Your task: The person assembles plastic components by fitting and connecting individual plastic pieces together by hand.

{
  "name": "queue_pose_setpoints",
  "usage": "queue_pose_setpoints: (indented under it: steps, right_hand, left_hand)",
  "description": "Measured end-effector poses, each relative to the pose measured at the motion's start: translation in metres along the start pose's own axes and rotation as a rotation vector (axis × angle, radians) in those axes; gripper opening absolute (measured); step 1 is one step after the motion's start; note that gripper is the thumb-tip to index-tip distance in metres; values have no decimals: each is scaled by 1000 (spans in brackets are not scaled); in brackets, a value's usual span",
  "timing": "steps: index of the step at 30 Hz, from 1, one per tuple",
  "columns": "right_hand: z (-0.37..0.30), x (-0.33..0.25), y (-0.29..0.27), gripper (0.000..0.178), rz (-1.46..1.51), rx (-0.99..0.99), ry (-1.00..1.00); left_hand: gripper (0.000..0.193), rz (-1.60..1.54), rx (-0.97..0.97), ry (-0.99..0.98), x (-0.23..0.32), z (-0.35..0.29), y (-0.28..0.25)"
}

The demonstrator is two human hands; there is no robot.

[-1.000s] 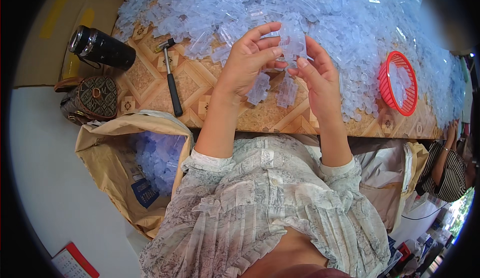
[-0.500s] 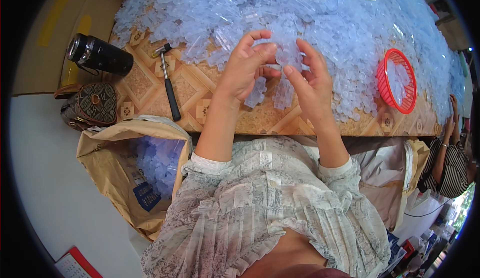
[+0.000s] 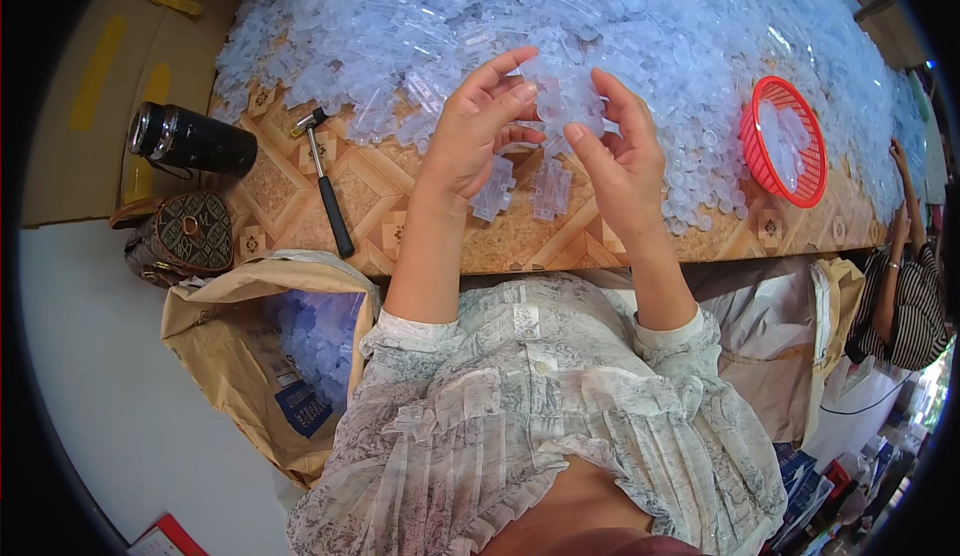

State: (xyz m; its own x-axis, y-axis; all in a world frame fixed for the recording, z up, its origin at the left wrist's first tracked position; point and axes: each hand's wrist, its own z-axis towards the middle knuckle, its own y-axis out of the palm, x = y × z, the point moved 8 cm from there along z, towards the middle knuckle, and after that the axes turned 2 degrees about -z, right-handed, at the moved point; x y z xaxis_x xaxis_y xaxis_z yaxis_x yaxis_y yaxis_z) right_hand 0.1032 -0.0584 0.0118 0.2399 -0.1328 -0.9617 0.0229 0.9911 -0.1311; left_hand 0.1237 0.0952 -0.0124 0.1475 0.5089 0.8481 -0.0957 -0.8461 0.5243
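Between my two hands, above the near edge of the pile, is a clear plastic part [image 3: 572,101] with rounded sections. My left hand [image 3: 490,111] has its thumb and fingers curled at the left side of the part. On the opposite side, my right hand [image 3: 625,141] grips it between thumb and bent fingers. Its outline blends into the large heap of clear bluish plastic pieces [image 3: 440,16] behind. Just below my hands, a clear ribbed plastic piece [image 3: 551,190] lies on the table, with a similar piece [image 3: 492,190] to its left.
A small hammer [image 3: 328,191] and black flask [image 3: 200,139] lie at the left, near a patterned bag [image 3: 185,236]. A paper sack [image 3: 215,346] holds plastic pieces below the table edge. A red basket [image 3: 755,151] stands right; another person's arm [image 3: 905,186] reaches in at far right.
My hands stay around the clear part, with my left hand slightly farther left. The view has shifted a little, moving the basket up and the hammer down in the picture.
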Motion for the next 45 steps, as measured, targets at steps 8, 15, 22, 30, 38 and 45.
queue_pose_setpoints:
  steps: [8, 15, 22, 30, 38, 45]
  right_hand:
    - [0, -3, 5, 49, -64, -35, -74]
    - [-1, 12, -3, 48, 67, -27, 45]
    - [-3, 50, 3, 48, 47, -256, 299]
    - [28, 46, 25, 49, 88, -283, 357]
    - [36, 44, 19, 49, 115, -205, 312]
    - [31, 52, 21, 47, 276, -199, 285]
  left_hand:
    - [40, 1, -40, -21, -2, -1, 7]
    - [44, 5, 133, 14, 17, 14, -21]
    - [38, 1293, 568, 712, 110, 34, -17]
    - [18, 1561, 397, 783, 78, 128, -10]
    - [23, 1806, 445, 753, 99, 156, -23]
    - [30, 1720, 410, 518, 100, 147, -36]
